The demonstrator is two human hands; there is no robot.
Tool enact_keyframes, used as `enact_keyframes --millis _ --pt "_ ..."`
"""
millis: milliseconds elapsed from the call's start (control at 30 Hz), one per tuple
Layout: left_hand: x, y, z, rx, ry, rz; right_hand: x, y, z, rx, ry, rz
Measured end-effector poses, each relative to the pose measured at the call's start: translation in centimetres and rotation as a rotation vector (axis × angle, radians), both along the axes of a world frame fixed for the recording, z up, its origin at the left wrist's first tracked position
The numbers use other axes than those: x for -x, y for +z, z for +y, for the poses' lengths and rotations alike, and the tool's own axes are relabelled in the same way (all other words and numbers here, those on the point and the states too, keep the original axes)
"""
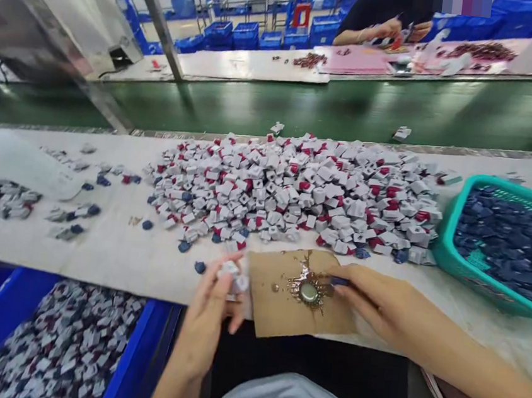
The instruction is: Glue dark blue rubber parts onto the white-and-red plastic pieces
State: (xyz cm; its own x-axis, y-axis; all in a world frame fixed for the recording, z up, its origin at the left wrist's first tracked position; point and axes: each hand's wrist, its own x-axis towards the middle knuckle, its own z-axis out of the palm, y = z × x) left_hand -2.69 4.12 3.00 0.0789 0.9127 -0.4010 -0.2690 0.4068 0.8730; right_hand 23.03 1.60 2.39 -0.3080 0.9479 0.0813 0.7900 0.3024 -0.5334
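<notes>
The left hand (205,325)'s curled fingers grip a small white-and-red block (232,278); the right hand (390,307)'s fingers pinch a slim dark blue piece (339,281) beside a glossy amber smear (302,285) on a brown cardboard sheet (268,307), kept at the pale counter (98,257)'s edge between both hands.

A big pile of white pieces (295,189) blocks the way forward from the left hand (207,326) and right hand (378,306). The teal basket (442,243) blocks the right. The left hand can slide left along the white cloth (112,252).
</notes>
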Motion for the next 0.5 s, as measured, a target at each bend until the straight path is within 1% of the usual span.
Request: enact_keyframes --millis 100,167,233,300,400,500 --pt "-0.9 -1.3 -1.9 0.078 -0.109 -0.106 1.1 -1.5 -0.5 -0.133 0.127 -0.153" --pt "-1.2 -1.5 -2.4 0.083 -0.134 -0.129 1.6 -2.0 -0.6 -0.214 0.186 -0.214" --pt "-1.3 -1.4 -2.4 0.075 -0.135 -0.148 1.9 -2.2 -0.6 -0.251 0.215 -0.25" --pt "-1.3 -1.4 -2.4 0.067 -0.134 -0.173 2.2 -2.4 -0.5 -0.228 0.245 -0.285" --pt "-1.5 -1.6 -2.3 0.048 -0.126 -0.197 2.2 -2.9 -0.2 -0.139 0.261 -0.315" --pt "-1.6 -1.6 -2.2 0.025 -0.134 -0.195 2.0 -2.6 0.1 -0.051 0.22 -0.227"
